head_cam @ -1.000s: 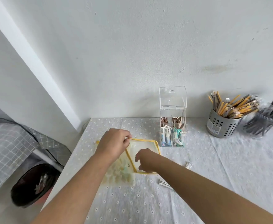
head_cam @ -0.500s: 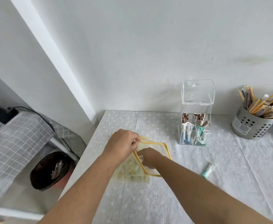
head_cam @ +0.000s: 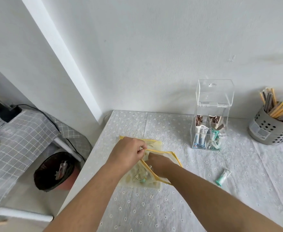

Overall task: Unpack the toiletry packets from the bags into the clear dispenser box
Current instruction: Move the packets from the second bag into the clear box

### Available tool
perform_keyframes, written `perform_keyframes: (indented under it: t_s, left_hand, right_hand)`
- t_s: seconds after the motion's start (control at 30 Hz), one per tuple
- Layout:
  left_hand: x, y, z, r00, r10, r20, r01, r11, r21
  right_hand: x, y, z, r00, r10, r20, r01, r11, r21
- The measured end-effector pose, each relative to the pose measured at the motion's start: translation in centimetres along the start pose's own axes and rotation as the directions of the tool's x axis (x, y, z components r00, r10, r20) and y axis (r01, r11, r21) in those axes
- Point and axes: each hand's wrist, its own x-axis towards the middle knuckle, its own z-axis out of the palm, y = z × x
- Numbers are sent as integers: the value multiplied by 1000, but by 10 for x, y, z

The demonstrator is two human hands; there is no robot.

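My left hand pinches the yellow rim of the pouch, holding its mouth up off the desk. My right hand is inside the pouch; I cannot tell its grip. One green-capped packet lies loose on the cloth, between the pouch and the clear dispenser box, whose lid stands raised

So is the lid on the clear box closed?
No, the clear box has its lid flipped up and standing open above the packets inside.
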Motion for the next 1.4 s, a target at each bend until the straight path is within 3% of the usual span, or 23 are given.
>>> perform_keyframes:
  t_s: [0.27,0.43,0.67,1.0,1.2,1.4]
  left_hand:
    - [2,1,1,1000,-2,1,2,1000,9]
    - [3,5,3,1000,-14,0,14,1000,21]
    - [5,5,5,1000,-22,5,21,999,37]
    - [14,14,10,999,-45,18,44,998,54]
    - [24,41,12,996,-88,13,87,995,45]
    - [30,64,22,997,-75,27,72,994,82]
  right_hand:
    - [-1,3,-6,998,65,16,-66,997,41]
    - [-2,6,-18,991,137,15,-135,946,294]
    - [-1,2,-21,959,216,183,-283,771,571]
    - [-23,-1,-40,966,258,24,-220,769,600]
    - [-77,12,-78,974,222,-55,-164,844,510]
    - [-140,62,-127,901,353,-254,-116,759,641]
